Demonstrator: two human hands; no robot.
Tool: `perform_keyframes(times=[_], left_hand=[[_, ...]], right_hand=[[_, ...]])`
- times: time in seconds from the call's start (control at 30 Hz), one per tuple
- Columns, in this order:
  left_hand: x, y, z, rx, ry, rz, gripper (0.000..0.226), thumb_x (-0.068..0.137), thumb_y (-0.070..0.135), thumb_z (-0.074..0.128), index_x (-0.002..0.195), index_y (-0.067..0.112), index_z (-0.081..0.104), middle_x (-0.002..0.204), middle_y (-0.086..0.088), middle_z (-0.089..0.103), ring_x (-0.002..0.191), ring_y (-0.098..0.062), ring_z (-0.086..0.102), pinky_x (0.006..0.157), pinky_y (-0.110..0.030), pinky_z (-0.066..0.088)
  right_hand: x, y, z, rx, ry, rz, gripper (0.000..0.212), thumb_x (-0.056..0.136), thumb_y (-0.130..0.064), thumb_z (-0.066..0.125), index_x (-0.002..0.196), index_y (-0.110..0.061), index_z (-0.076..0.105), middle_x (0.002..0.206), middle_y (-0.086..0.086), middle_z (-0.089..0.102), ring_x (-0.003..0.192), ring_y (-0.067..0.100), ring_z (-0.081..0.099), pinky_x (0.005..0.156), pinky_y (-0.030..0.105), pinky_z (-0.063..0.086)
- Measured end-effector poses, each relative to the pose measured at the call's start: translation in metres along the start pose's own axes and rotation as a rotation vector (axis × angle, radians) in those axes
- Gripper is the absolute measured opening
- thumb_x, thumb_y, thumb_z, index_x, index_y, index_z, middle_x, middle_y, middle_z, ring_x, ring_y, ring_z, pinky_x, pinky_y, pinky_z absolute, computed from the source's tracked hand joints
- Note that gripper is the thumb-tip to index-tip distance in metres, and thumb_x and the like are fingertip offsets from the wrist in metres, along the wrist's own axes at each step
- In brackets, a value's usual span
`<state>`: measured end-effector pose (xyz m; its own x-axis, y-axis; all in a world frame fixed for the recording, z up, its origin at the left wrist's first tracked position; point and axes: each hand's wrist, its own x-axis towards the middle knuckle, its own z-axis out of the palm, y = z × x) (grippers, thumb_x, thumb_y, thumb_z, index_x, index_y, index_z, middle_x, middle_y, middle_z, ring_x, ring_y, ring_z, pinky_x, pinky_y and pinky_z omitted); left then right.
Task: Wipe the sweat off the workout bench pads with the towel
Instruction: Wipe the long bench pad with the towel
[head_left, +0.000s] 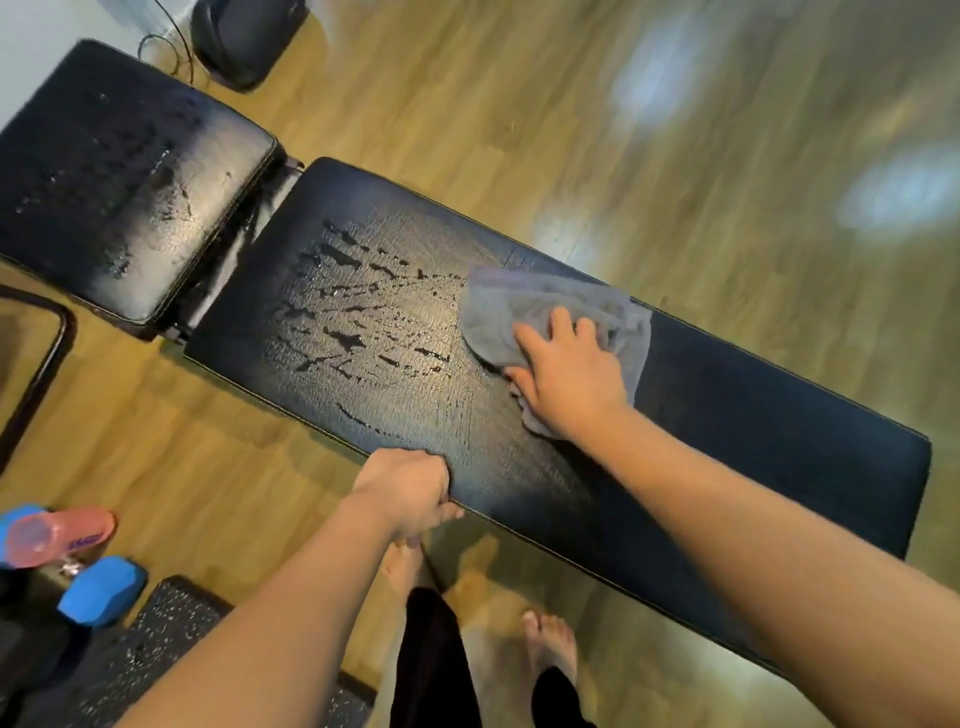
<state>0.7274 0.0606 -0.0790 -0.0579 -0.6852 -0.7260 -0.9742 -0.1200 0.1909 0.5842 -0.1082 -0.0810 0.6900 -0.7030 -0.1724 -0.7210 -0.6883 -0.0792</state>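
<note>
A black workout bench runs diagonally across the view. Its long back pad (753, 415) carries wet streaks of sweat (358, 322) on its left half; the part right of the towel looks dry. The shorter seat pad (119, 176) at upper left is also speckled with droplets. My right hand (566, 374) presses flat on a crumpled grey towel (524, 306) in the middle of the long pad, fingers spread over the cloth. My left hand (410, 493) grips the near edge of the long pad, fingers curled around the rim.
Blue dumbbells (98, 597) and a pink bottle (57, 535) lie at lower left beside a speckled black mat (150, 654). A dark rounded object (244, 36) with a cable stands on the wood floor (675, 130) beyond the seat pad. My bare feet (550, 644) are below the bench.
</note>
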Motion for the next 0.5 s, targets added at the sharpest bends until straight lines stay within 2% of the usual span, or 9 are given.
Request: perform_keyframes(times=[0.13,0.2,0.27,0.37,0.47,0.5], left_hand=[[0.001,-0.006,0.006,-0.024,-0.011,0.009,0.052,0.092,0.058,0.049,0.058,0.022,0.065,0.059,0.012,0.071,0.079,-0.005,0.068,0.086,-0.032,0.054],[-0.001,-0.007,0.008,-0.020,0.035,0.027,0.054,0.093,0.059,0.048,0.061,0.020,0.069,0.060,0.011,0.071,0.078,-0.007,0.068,0.084,-0.032,0.055],[-0.004,-0.011,0.011,-0.024,0.115,0.052,0.057,0.093,0.061,0.047,0.065,0.015,0.065,0.071,0.006,0.074,0.083,-0.017,0.069,0.077,-0.030,0.051],[-0.015,-0.018,0.017,-0.074,0.228,0.086,0.051,0.095,0.058,0.041,0.074,0.018,0.065,0.086,-0.005,0.074,0.093,-0.029,0.067,0.067,-0.032,0.036],[-0.028,-0.036,0.034,-0.264,0.205,0.060,0.047,0.086,0.051,0.035,0.072,0.014,0.059,0.081,-0.007,0.071,0.088,-0.031,0.065,0.071,-0.035,0.044],[-0.034,-0.043,0.041,-0.425,0.185,0.014,0.044,0.084,0.049,0.036,0.072,0.014,0.058,0.080,-0.004,0.069,0.086,-0.029,0.064,0.075,-0.037,0.048]], right_hand=[[0.067,-0.008,-0.015,0.097,-0.069,0.298,0.049,0.096,-0.055,0.050,0.135,-0.027,0.041,0.136,0.015,0.035,0.120,0.036,0.038,0.068,0.045,0.048],[0.052,-0.024,-0.010,0.034,-0.016,0.323,0.047,0.095,-0.053,0.051,0.132,-0.025,0.042,0.133,0.015,0.037,0.115,0.035,0.040,0.062,0.042,0.044],[0.010,-0.046,-0.003,-0.003,0.030,0.220,0.045,0.092,-0.050,0.055,0.127,-0.022,0.045,0.122,0.016,0.043,0.103,0.034,0.043,0.058,0.039,0.040],[-0.077,-0.077,0.013,0.046,-0.015,0.009,0.055,0.082,-0.047,0.066,0.127,-0.020,0.051,0.106,0.015,0.046,0.088,0.034,0.046,0.054,0.038,0.041],[-0.134,-0.084,0.027,0.033,-0.113,-0.126,0.063,0.076,-0.050,0.072,0.129,-0.022,0.052,0.105,0.013,0.050,0.084,0.033,0.049,0.053,0.039,0.044],[-0.138,-0.081,0.028,0.024,-0.130,-0.152,0.062,0.077,-0.051,0.071,0.129,-0.023,0.053,0.106,0.012,0.051,0.084,0.033,0.049,0.053,0.040,0.045]])
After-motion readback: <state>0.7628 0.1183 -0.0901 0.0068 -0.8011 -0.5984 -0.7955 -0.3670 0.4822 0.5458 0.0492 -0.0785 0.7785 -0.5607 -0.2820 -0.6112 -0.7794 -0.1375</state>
